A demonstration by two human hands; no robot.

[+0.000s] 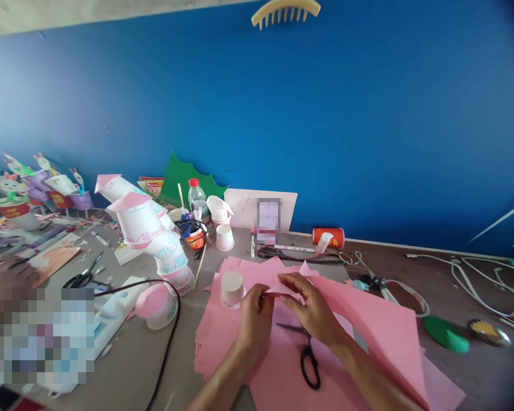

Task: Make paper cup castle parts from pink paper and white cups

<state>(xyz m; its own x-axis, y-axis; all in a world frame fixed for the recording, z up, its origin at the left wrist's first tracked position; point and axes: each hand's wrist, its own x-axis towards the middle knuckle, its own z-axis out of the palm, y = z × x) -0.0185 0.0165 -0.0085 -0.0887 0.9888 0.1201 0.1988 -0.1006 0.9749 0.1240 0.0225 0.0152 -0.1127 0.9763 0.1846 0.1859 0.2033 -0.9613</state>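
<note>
A small piece of pink paper [278,289] is held up between my two hands, above a spread of pink paper sheets [377,325]. My left hand [257,313] pinches its left edge with closed fingers. On the other side, my right hand [310,305] has its thumb and fingers closed on the right part of the piece. Black-handled scissors [310,365] lie on the pink sheets below my hands, blades partly apart. Just left of my left hand, an upside-down white paper cup [232,288] stands on the sheets.
Left stand stacked paper-cup towers [171,251] with pink cone tops and a cup with a pink cone [156,305]. A black cable [177,325] crosses the table. A co-worker's hand [12,279] is far left. White cables [458,274] and a green paper cone [445,334] lie right.
</note>
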